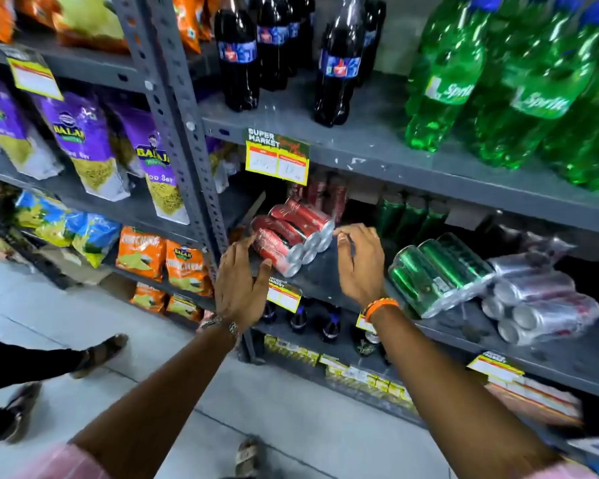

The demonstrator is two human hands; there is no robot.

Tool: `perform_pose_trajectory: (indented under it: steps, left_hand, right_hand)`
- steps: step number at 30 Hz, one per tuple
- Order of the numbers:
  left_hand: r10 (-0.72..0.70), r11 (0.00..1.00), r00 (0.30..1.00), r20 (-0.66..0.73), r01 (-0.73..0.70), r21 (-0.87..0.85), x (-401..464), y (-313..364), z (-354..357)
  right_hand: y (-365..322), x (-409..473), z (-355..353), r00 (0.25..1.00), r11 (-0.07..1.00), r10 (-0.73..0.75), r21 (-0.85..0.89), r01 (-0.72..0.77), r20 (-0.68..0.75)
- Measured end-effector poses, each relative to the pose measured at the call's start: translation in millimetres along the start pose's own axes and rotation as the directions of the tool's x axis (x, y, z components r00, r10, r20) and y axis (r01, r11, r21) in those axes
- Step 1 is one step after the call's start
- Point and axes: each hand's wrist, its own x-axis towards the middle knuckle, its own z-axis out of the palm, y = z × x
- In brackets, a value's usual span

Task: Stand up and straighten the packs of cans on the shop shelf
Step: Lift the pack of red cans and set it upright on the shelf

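A shrink-wrapped pack of red cans (291,233) lies on its side at the left end of the grey middle shelf (325,274), can bottoms facing me. My left hand (244,281) is open at the pack's lower left corner, thumb touching its front. My right hand (360,261) is open just right of the pack, fingertips at its top right edge. Further right a pack of green cans (436,271) and a pack of silver cans (540,299) also lie tipped over. Upright red cans (325,193) and green cans (408,216) stand at the back.
Dark cola bottles (237,53) and green Sprite bottles (498,91) fill the shelf above. Snack bags (83,140) hang in the left bay behind a grey upright post (184,133). Small bottles (329,323) stand on the shelf below. Another person's feet (101,354) are on the floor at left.
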Motion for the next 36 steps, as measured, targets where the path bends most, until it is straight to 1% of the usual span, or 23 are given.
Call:
perform_pose_trajectory:
  steps: [2,3,4,5,6,7,9,10,11,12,14,15,16,17,19,20,22,25,26,28,30,33,36]
  left_hand:
    - [-0.126,0.987,0.988,0.087,0.134,-0.091,17.1,-6.9,10.3]
    - [-0.201,0.968,0.969,0.143,0.218,-0.121,26.5,-10.9,15.9]
    - [-0.29,0.934,0.932,0.218,0.326,-0.149,36.9,-14.9,19.7]
    - [-0.346,0.904,0.898,0.271,0.396,-0.16,47.6,-20.2,24.6]
    - [-0.37,0.883,0.87,0.326,0.439,-0.167,55.2,-22.8,27.4]
    - [-0.366,0.875,0.851,0.377,0.452,-0.171,62.8,-27.2,30.8]
    - [-0.328,0.866,0.823,0.464,0.458,-0.2,75.1,-27.8,34.5]
    - [-0.324,0.839,0.808,0.493,0.486,-0.245,81.1,-27.0,37.2]
    - [-0.35,0.781,0.79,0.504,0.543,-0.308,86.0,-25.5,41.1]
    - [-0.403,0.696,0.756,0.515,0.619,-0.364,91.0,-22.7,45.4]
    - [-0.51,0.476,0.661,0.551,0.75,-0.46,100.6,-18.7,55.4]
    - [-0.533,0.377,0.62,0.576,0.783,-0.494,105.9,-16.5,58.8]
    - [-0.55,0.305,0.595,0.586,0.797,-0.522,110.2,-15.1,62.3]
    - [-0.557,0.281,0.581,0.594,0.804,-0.524,114.9,-15.2,67.1]
    - [-0.582,0.287,0.558,0.592,0.822,-0.493,123.3,-16.2,74.2]
    - [-0.597,0.309,0.556,0.579,0.825,-0.473,125.8,-17.2,78.0]
    - [-0.619,0.354,0.545,0.565,0.836,-0.418,132.3,-21.1,83.7]
    - [-0.591,0.393,0.554,0.587,0.833,-0.39,139.5,-27.5,87.3]
    - [-0.577,0.417,0.558,0.596,0.829,-0.371,140.8,-29.5,85.6]
    - [-0.543,0.467,0.573,0.614,0.814,-0.346,145.8,-35.2,82.0]
    - [-0.519,0.512,0.594,0.615,0.792,-0.332,151.2,-38.3,78.4]
    - [-0.468,0.595,0.648,0.6,0.734,-0.329,158.7,-36.5,73.8]
    - [-0.361,0.738,0.75,0.554,0.593,-0.321,166.9,-34.0,72.4]
  right_hand:
    - [9.1,15.5,14.5,0.997,0.996,0.067,-0.059,-0.064,0.05]
    - [14.1,24.6,21.6,0.99,0.99,0.114,-0.09,-0.107,0.08]
    - [15.9,34.9,28.8,0.977,0.979,0.18,-0.119,-0.166,0.118]
    - [20.3,45.3,38.4,0.969,0.971,0.211,-0.142,-0.192,0.131]
    - [21.8,54.6,43.7,0.958,0.96,0.247,-0.172,-0.222,0.144]
    - [25.3,64.9,51.9,0.944,0.947,0.29,-0.19,-0.259,0.157]
    - [30.9,87.1,68.9,0.895,0.917,0.376,-0.234,-0.323,0.238]
    - [33.1,97.9,76.9,0.858,0.899,0.418,-0.268,-0.346,0.297]
    - [36.8,106.7,84.2,0.814,0.883,0.457,-0.296,-0.365,0.358]
    - [41.0,114.8,91.3,0.761,0.865,0.494,-0.323,-0.383,0.42]
    - [51.3,127.8,104.2,0.662,0.84,0.541,-0.368,-0.399,0.518]
    - [56.2,133.5,110.5,0.62,0.829,0.558,-0.382,-0.407,0.551]
    - [59.9,137.5,116.8,0.589,0.823,0.568,-0.383,-0.42,0.575]
    - [64.3,141.2,122.7,0.57,0.822,0.568,-0.369,-0.434,0.593]
    - [71.3,147.0,130.7,0.562,0.829,0.548,-0.312,-0.465,0.619]
    - [75.5,148.8,131.6,0.558,0.819,0.553,-0.282,-0.499,0.619]
    - [83.7,153.2,129.4,0.516,0.787,0.576,-0.257,-0.561,0.634]
    - [88.4,154.3,124.2,0.434,0.775,0.555,-0.252,-0.579,0.71]
    - [87.5,151.7,122.3,0.42,0.768,0.556,-0.25,-0.59,0.717]
    - [90.1,143.7,117.4,0.422,0.729,0.581,-0.214,-0.65,0.696]
    - [89.3,132.4,109.1,0.438,0.681,0.592,-0.13,-0.721,0.677]
    - [83.7,122.6,96.5,0.51,0.648,0.596,0.003,-0.762,0.62]
    - [78.4,114.8,89.2,0.595,0.681,0.647,-0.013,-0.732,0.476]
